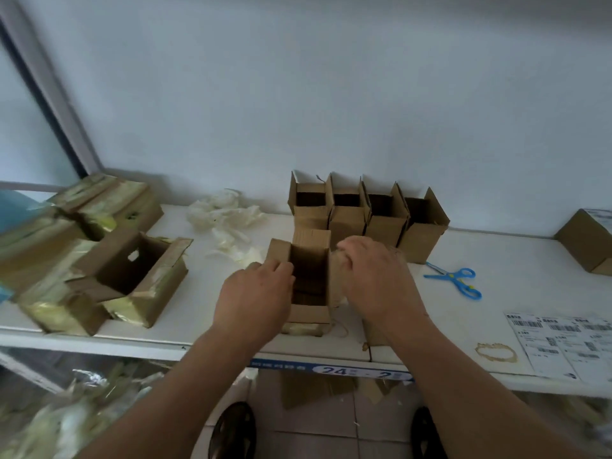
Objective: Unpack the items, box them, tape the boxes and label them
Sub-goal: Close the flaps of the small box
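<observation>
Small open brown cardboard box (309,283) held upright near front edge of white table (516,253); inside only dark cardboard seen. Left hand (255,293) curled over box's left wall, fingers hooked inside. Right hand (374,276) curled round right flap. Four open-topped brown cardboard boxes (367,220) lined along back edge, interiors dark, contents not discernible. Torn taped cartons (132,276) at left end, nearest one empty. Blue plastic scissors (455,279) and white label sheet (563,342) laid toward right end.
</observation>
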